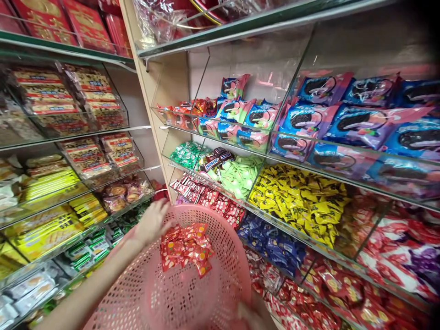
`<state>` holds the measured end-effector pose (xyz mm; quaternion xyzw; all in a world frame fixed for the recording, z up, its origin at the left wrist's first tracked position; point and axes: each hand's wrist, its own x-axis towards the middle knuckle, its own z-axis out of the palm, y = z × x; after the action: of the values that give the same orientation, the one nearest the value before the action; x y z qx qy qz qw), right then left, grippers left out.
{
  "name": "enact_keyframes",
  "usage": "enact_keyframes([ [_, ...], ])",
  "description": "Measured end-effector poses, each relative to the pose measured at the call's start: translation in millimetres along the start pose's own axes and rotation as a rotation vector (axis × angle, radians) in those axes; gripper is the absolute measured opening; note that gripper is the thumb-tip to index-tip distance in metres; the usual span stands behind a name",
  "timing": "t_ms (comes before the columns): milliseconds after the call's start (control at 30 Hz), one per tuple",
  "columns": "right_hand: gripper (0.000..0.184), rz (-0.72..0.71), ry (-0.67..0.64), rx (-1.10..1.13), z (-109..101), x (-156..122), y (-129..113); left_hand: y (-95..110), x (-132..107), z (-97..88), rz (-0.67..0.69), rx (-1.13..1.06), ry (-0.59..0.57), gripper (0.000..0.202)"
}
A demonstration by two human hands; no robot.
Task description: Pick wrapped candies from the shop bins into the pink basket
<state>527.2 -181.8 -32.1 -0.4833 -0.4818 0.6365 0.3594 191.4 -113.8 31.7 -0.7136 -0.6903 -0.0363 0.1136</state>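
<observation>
A round pink plastic basket (230, 243) with perforated walls is tilted in front of me. Several small red candy packets (187, 247) with orange and white spots lie in a heap inside it. My left hand (154, 222) hovers by the basket's far left rim, beside the packets, its fingers stretched and slightly apart, with nothing seen in them. At the lower right, my right hand (250, 314) grips the side of the basket; it is blurred and partly cut off by the picture's bottom edge.
Glass-fronted shelves surround the basket. Ahead are yellow packets (299, 201), light green packets (240, 176), Snickers bars (216, 160), dark blue packets (271, 240) and blue-pink cookie packs (360, 123). Yellow snack packs (51, 188) fill the left shelves. A wooden upright (147, 91) divides the units.
</observation>
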Motion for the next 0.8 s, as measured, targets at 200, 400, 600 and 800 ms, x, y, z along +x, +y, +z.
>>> enact_keyframes([
  [200,0.038,0.040,-0.038,-0.041,8,0,-4,77,-32,18.1,0.915,-0.078,-0.081,0.065],
  [400,0.038,0.046,-0.014,-0.066,12,-1,-9,77,-27,63.8,1.011,-0.055,-0.105,0.047],
  [600,0.036,0.099,0.030,-0.071,8,-6,-11,77,-11,79.8,1.002,-0.079,-0.046,0.045],
  [800,0.032,0.047,0.053,-0.049,5,-3,-4,86,-1,90.8,0.915,-0.051,0.017,0.048],
])
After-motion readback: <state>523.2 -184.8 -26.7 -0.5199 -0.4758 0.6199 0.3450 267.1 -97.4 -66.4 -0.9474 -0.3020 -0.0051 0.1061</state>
